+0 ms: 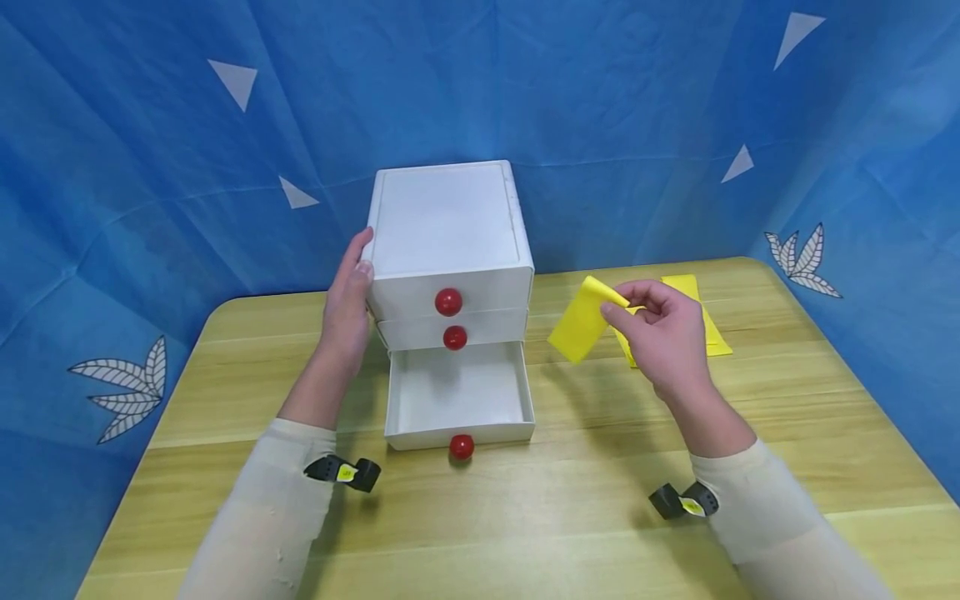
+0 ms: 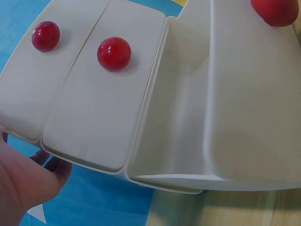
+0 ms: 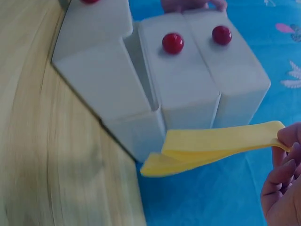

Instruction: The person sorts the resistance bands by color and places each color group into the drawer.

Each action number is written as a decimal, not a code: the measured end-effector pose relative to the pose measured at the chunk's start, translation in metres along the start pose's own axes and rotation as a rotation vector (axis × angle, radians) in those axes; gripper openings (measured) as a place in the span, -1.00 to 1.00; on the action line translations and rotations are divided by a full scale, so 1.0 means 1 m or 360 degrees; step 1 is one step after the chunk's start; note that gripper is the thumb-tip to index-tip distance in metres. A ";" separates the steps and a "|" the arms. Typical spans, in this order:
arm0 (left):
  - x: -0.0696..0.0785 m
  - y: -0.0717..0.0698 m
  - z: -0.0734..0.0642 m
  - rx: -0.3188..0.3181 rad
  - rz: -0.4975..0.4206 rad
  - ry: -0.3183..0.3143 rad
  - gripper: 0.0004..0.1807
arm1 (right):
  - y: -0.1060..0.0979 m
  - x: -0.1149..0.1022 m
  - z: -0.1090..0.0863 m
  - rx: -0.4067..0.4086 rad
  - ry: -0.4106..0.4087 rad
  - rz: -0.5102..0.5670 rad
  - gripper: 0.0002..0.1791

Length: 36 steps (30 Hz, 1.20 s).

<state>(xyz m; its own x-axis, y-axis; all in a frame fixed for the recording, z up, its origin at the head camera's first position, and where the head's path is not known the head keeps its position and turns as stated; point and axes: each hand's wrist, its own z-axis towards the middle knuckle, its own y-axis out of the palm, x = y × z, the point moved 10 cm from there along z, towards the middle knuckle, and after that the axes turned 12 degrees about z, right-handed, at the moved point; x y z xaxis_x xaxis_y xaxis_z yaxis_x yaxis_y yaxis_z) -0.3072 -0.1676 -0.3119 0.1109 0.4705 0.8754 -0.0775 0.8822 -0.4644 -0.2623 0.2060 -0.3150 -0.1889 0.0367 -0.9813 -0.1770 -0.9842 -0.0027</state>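
Behind the right hand [image 1: 670,335], yellow material [image 1: 684,287] partly shows.

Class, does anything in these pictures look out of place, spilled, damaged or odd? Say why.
Nothing looks spilled or damaged. Only the bottom white plastic-looking drawer stands out: it juts forward, probably on purpose, while the two drawers above are closed. The floppy yellow sheet in the right hand merely bends.

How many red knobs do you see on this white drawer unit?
3: the top knob on the closed top drawer, the middle knob on the closed middle drawer, and the bottom knob on the pulled-out bottom drawer.
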 end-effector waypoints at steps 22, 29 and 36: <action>0.003 0.000 -0.003 -0.0003 -0.0028 0.0006 -0.42 | 0.071 -0.038 -0.042 -0.0296 -0.0167 0.0370 -0.86; 0.005 -0.001 -0.003 0.0004 -0.0034 0.0034 -0.42 | 0.104 -0.031 -0.047 -0.0405 -0.0142 0.0401 -0.87; 0.003 -0.002 -0.001 0.0016 -0.0014 0.0037 -0.43 | 0.141 -0.016 -0.056 -0.0509 -0.0076 0.0428 -0.88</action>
<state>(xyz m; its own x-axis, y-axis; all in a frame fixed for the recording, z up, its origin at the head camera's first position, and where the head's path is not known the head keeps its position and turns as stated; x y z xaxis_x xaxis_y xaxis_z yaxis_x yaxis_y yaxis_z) -0.3057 -0.1679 -0.3088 0.1345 0.4630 0.8761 -0.0866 0.8862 -0.4551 -0.2297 0.0565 -0.3104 -0.2332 -0.2283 -0.9453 0.1921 -0.9637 0.1854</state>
